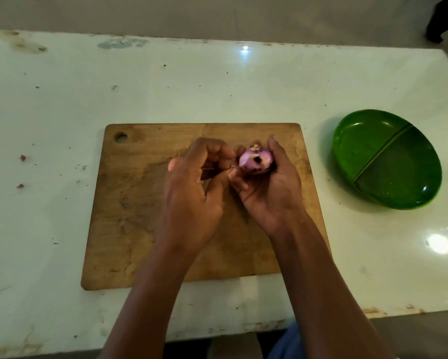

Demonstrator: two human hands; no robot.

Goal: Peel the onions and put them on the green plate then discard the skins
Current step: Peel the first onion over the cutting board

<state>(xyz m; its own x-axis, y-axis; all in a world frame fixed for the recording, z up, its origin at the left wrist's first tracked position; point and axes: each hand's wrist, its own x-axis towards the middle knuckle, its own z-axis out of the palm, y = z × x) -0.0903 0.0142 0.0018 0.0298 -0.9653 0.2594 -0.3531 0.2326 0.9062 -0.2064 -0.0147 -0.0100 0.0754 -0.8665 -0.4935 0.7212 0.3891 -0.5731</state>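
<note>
A small purple onion (pixel 254 161) with a dark spot sits in my right hand (pixel 272 193), whose fingers curl round it above the wooden cutting board (pixel 129 229). My left hand (pixel 194 198) is beside it on the left, thumb and fingers pinching at the onion's left edge, where a thin strip of skin shows. The green divided plate (pixel 368 141) lies on the table to the right of the board and holds nothing.
The white table (pixel 62 99) is stained and carries small flecks of skin at the left. Its near edge runs along the bottom and its right edge lies just past the plate. A dark shape stands on the floor at the top right.
</note>
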